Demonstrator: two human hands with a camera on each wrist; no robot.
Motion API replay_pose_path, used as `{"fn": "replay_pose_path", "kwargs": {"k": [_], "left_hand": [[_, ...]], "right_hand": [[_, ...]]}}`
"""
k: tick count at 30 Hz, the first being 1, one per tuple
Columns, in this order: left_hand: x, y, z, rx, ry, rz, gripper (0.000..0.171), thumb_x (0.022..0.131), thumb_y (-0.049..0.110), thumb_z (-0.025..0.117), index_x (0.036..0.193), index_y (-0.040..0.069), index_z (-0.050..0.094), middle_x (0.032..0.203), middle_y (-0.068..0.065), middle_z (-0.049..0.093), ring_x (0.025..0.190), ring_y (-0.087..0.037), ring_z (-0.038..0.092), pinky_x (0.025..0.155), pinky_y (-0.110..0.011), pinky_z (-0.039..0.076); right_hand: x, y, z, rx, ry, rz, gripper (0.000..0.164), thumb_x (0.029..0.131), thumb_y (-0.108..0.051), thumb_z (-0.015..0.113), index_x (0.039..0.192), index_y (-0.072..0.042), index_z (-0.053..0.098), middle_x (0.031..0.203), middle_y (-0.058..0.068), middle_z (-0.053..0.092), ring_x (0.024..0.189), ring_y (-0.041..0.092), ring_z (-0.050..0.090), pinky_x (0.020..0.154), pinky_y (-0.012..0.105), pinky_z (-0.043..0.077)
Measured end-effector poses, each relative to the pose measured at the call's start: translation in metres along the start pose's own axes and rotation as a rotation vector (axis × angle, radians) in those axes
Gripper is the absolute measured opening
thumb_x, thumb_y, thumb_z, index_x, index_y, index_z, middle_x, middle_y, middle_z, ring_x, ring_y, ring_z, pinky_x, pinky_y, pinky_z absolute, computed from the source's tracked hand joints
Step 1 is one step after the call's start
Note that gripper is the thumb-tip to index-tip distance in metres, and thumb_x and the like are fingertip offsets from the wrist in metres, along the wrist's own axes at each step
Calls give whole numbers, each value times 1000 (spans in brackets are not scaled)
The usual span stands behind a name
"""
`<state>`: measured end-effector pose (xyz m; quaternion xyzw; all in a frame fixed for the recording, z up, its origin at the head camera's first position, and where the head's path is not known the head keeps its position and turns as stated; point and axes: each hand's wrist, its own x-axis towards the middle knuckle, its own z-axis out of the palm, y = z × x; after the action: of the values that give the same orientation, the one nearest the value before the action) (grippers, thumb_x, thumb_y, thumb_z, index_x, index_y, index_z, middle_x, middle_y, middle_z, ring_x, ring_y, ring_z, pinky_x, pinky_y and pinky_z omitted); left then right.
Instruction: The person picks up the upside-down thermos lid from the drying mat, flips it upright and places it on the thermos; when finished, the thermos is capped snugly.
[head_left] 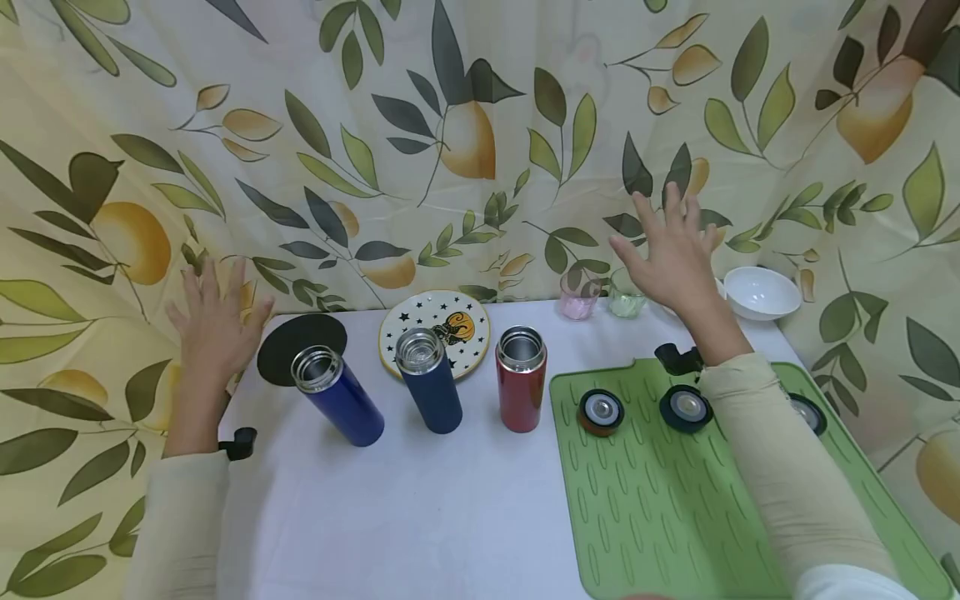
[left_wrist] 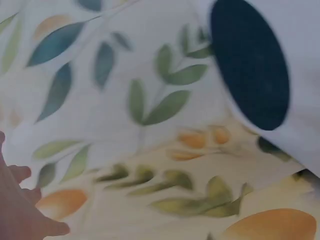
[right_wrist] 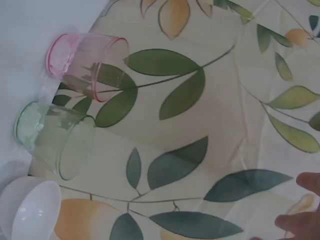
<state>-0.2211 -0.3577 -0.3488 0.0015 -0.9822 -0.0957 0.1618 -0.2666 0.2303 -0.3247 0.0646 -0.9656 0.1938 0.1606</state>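
Near and right on the table, the green mat carries three lids in a row: the left lid, the middle lid and the right lid, the last partly covered by the right sleeve. Left of the mat stand the red bottle, the navy bottle and, farthest left, the blue bottle, upright, side by side and apart, with bare steel mouths. So the uncapping looks done: every lid lies away from the bottles, underside up, and none sits on a mouth. Whether anything is inside the bottles cannot be told. Farther back, the black disc lies at the left and the plate behind the navy bottle; along the far right edge are the pink glass, the green glass and the white bowl. Both forearms reach forward from the near side. The left hand is raised beside the disc, fingers spread and holding nothing; the right hand is lifted in front of the curtain, its fingers likewise fanned and free. Neither touches a bottle or lid.
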Motion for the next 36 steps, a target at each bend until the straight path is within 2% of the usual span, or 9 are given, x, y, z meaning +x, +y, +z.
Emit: {"fn": "replay_pose_path", "kwargs": {"k": [6,12,17,20,23,26,29,32,36], "left_hand": [[-42,9,-49,-221,293,-45,66,93,36,46,148,26,12,153,-7,5,139,-25,-3,108,-57,-2],[-100,75,-96,-314,838,-32,52,85,24,53,135,11,46,139,0,43,127,-20,37,105,-38,30],[-122,158,-85,-626,1077,262,38,79,18,62,106,-8,60,106,-18,63,94,-31,58,76,-18,49],[-130,200,-57,-800,922,588,32,81,10,64,103,-13,60,98,-25,63,83,-30,60,58,-13,48],[-139,237,-14,-905,524,795,35,85,9,62,115,-8,57,110,-22,60,87,-25,60,51,-12,45],[-145,269,37,-954,79,768,48,86,10,63,132,8,48,128,-8,53,96,-15,57,50,-9,44],[-150,297,83,-939,-243,653,62,85,14,66,139,25,38,136,5,44,84,-3,56,49,-10,45],[-150,315,119,-850,-370,604,71,84,19,68,141,35,30,139,11,39,95,-1,55,68,-13,49],[-150,330,155,-725,-348,582,76,81,23,71,143,32,29,140,9,38,124,-6,39,96,-24,41]], "right_hand": [[-10,1,-17,161,44,-40,66,91,-36,51,147,-21,19,153,8,-2,138,34,0,101,68,0],[-29,6,-27,267,47,-112,63,90,-26,55,146,-28,25,152,3,16,138,27,14,104,63,16],[-53,9,-19,352,-35,-169,62,90,-25,58,144,-33,28,148,0,27,133,27,27,95,57,35],[-74,11,-4,394,-95,-211,62,89,-21,61,143,-27,32,146,4,31,129,31,33,91,54,40],[-98,13,14,419,-163,-211,63,87,-20,64,142,-22,34,146,8,30,128,34,33,91,53,41],[-123,16,33,430,-262,-181,66,86,-21,66,143,-23,33,148,12,25,125,38,35,89,55,41],[-140,18,49,434,-342,-163,67,85,-16,66,143,-21,33,147,17,23,124,42,35,87,59,41],[-149,20,63,427,-385,-154,65,85,-13,67,142,-19,35,146,18,25,129,42,28,88,60,40],[-156,23,74,382,-424,-137,62,85,-16,67,140,-21,38,146,17,27,131,42,24,93,64,33]]}}
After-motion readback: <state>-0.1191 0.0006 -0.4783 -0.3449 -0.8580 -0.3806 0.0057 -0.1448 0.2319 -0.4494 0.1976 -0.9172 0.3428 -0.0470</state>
